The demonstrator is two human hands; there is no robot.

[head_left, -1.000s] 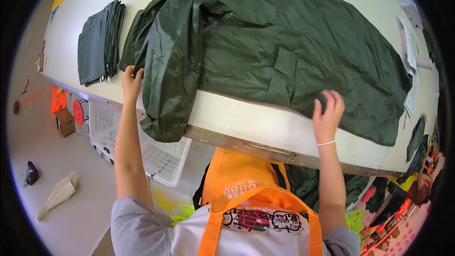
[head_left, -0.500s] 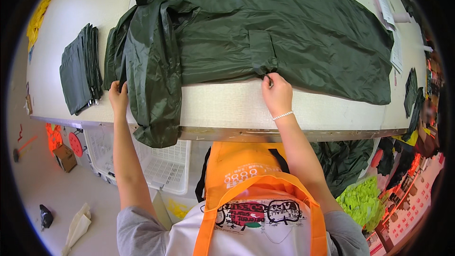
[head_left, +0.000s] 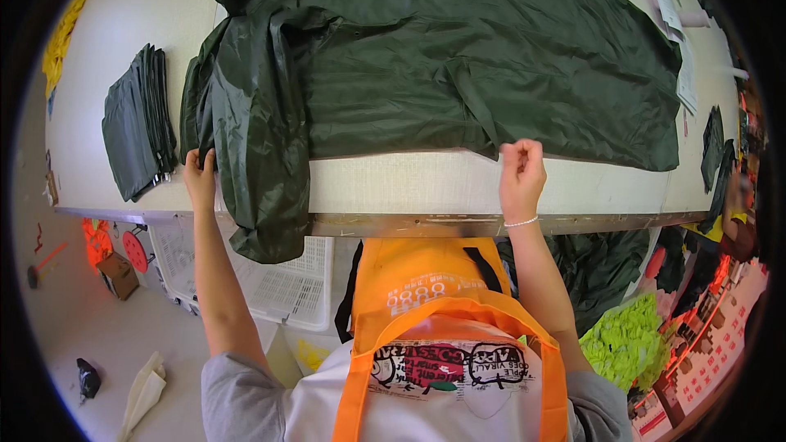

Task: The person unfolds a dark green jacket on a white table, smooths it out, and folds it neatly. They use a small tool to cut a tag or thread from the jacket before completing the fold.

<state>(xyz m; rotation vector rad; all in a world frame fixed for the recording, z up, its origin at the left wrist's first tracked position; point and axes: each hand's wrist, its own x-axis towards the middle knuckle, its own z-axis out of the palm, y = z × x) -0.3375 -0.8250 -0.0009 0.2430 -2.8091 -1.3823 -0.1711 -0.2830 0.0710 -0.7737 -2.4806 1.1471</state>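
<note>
A dark green raincoat (head_left: 393,82) lies spread across the white table, one sleeve (head_left: 266,139) hanging over the front edge. At the coat's left end, my left hand (head_left: 201,178) pinches its dark edge beside that sleeve. My right hand (head_left: 521,176), a beaded bracelet on the wrist, is closed at the coat's near edge. Its fingertips hold the lower end of a pocket flap (head_left: 476,106), which is pulled into a slanting fold. Folds hide part of what the left fingers grip.
A folded dark green stack (head_left: 135,127) sits on the table (head_left: 368,188) at left. Papers (head_left: 671,24) and dark green scraps (head_left: 712,147) lie at right. Below the metal-trimmed edge are a white plastic basket (head_left: 286,286), dark green cloth (head_left: 602,278) and lime-yellow cloth (head_left: 626,340).
My right hand has moved right and slightly nearer, drawing the pocket flap into a slant. My left hand stays at the coat's left end.
</note>
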